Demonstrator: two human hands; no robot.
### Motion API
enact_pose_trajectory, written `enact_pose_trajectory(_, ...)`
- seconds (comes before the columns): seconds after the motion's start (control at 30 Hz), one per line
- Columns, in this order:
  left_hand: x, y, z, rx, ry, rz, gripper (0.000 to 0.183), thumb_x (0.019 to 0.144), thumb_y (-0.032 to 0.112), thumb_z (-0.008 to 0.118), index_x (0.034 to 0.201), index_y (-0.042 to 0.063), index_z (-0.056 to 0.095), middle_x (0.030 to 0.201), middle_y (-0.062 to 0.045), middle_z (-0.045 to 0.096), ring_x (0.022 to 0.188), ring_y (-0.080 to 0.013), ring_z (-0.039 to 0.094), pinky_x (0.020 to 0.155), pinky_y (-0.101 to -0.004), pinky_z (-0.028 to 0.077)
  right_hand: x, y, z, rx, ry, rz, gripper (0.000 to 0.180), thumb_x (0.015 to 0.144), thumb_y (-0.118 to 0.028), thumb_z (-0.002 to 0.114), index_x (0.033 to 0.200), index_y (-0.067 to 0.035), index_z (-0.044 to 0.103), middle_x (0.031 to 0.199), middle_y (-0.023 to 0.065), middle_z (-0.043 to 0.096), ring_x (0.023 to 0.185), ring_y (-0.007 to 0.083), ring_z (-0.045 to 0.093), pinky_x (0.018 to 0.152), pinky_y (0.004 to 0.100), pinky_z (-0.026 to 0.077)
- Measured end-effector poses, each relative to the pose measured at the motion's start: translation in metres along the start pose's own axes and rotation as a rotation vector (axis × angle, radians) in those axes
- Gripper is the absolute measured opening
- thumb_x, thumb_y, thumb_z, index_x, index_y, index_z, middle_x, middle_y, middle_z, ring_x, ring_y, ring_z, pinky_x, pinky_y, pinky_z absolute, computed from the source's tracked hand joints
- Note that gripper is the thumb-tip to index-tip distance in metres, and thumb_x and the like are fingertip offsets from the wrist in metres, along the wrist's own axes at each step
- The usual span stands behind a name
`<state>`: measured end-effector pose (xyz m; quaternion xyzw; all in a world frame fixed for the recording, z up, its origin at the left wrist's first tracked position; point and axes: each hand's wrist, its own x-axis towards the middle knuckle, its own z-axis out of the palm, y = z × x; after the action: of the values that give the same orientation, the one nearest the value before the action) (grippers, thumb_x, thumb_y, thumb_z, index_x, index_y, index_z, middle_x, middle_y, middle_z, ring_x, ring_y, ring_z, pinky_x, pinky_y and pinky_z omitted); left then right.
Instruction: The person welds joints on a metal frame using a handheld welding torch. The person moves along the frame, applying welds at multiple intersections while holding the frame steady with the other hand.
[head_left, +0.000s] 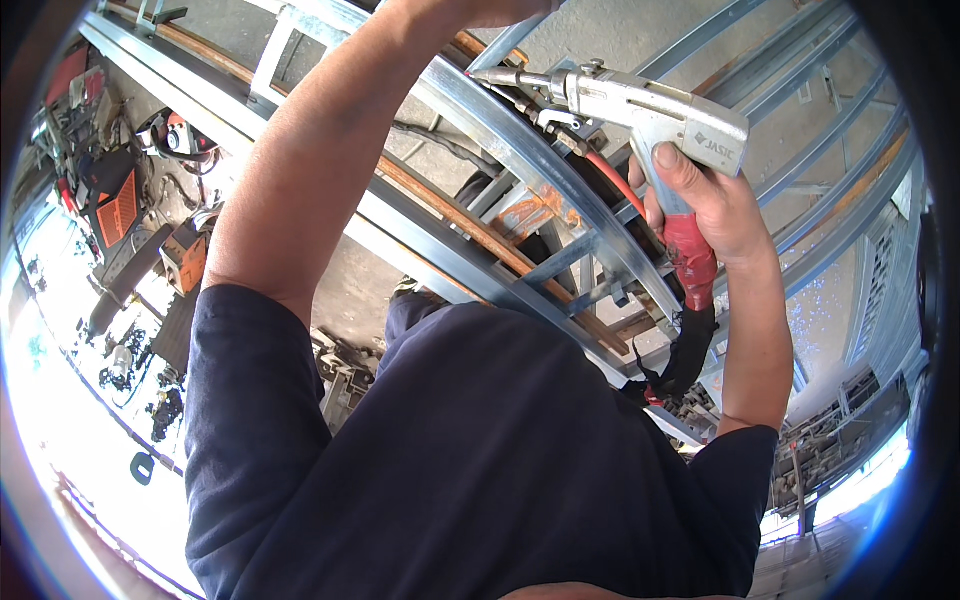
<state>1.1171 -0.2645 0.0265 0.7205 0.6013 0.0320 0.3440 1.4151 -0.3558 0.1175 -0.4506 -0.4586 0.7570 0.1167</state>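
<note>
My right hand (709, 199) grips the pistol handle of a silver Jasic welding gun (660, 112), thumb on its side. Red wrap and a black sleeve cover the cable below the handle. The gun's narrow nozzle points left, its tip at the upper end of a galvanized steel tube (540, 169), close to a small red spot; whether it touches is unclear. My left hand (487, 10) is at the top edge over the metal frame, mostly cut off, so its fingers and anything in them cannot be made out.
Long galvanized rails (450, 259) and a rusty steel bar (480, 240) cross in front of my body. More curved-looking steel tubes (810, 142) lie to the right. At the left, an orange-and-black machine (116, 206) and assorted tools stand on the floor. A red hose (615, 180) runs under the gun.
</note>
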Motion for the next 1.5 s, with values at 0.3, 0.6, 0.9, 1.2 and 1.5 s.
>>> enact_pose_trajectory(0.3, 0.000, 0.003, -0.002, 0.008, -0.005, -0.012, 0.034, 0.087, 0.032, 0.067, 0.088, -0.001, 0.076, 0.080, -0.028, 0.070, 0.077, -0.0438, 0.071, 0.070, -0.0511, 0.054, -0.002, -0.003, 0.003, 0.020, 0.031, -0.002, 0.050, 0.104, -0.040, 0.067, 0.132, 0.000, 0.062, 0.092, 0.0091, 0.067, 0.064, 0.0119, 0.065, 0.058, 0.0275, 0.055)
enact_pose_trajectory(0.6, 0.000, 0.001, -0.001, -0.016, 0.005, 0.010, 0.032, 0.086, 0.031, 0.066, 0.089, 0.001, 0.077, 0.083, -0.027, 0.071, 0.080, -0.0437, 0.072, 0.073, -0.0514, 0.055, 0.004, 0.000, 0.005, 0.021, -0.001, 0.029, 0.048, 0.102, -0.040, 0.069, 0.128, 0.000, 0.064, 0.091, 0.0084, 0.067, 0.066, 0.0120, 0.066, 0.059, 0.0275, 0.056)
enact_pose_trajectory(0.9, 0.009, -0.020, -0.001, -0.142, -0.143, 0.115, 0.030, 0.088, 0.029, 0.066, 0.089, 0.001, 0.078, 0.079, -0.023, 0.072, 0.076, -0.0374, 0.073, 0.071, -0.0485, 0.055, 0.001, -0.003, 0.006, -0.007, -0.005, 0.008, 0.047, 0.103, -0.040, 0.069, 0.127, 0.000, 0.064, 0.091, 0.0081, 0.066, 0.066, 0.0115, 0.065, 0.059, 0.0275, 0.055)
enact_pose_trajectory(1.2, 0.022, -0.053, 0.008, -0.188, -0.199, 0.328, 0.029, 0.089, 0.028, 0.066, 0.095, 0.002, 0.079, 0.082, -0.022, 0.073, 0.078, -0.0361, 0.074, 0.073, -0.0470, 0.057, 0.002, -0.002, 0.006, -0.035, -0.017, 0.020, 0.047, 0.104, -0.038, 0.068, 0.130, 0.001, 0.063, 0.093, 0.0086, 0.066, 0.065, 0.0117, 0.065, 0.059, 0.0276, 0.055)
enact_pose_trajectory(1.5, 0.021, -0.047, 0.006, -0.126, -0.164, 0.288, 0.029, 0.089, 0.029, 0.067, 0.098, 0.004, 0.079, 0.084, -0.022, 0.074, 0.081, -0.0371, 0.074, 0.075, -0.0478, 0.057, -0.002, -0.005, 0.005, -0.030, -0.004, 0.053, 0.050, 0.103, -0.038, 0.069, 0.132, 0.002, 0.062, 0.093, 0.0092, 0.066, 0.065, 0.0124, 0.065, 0.058, 0.0278, 0.055)
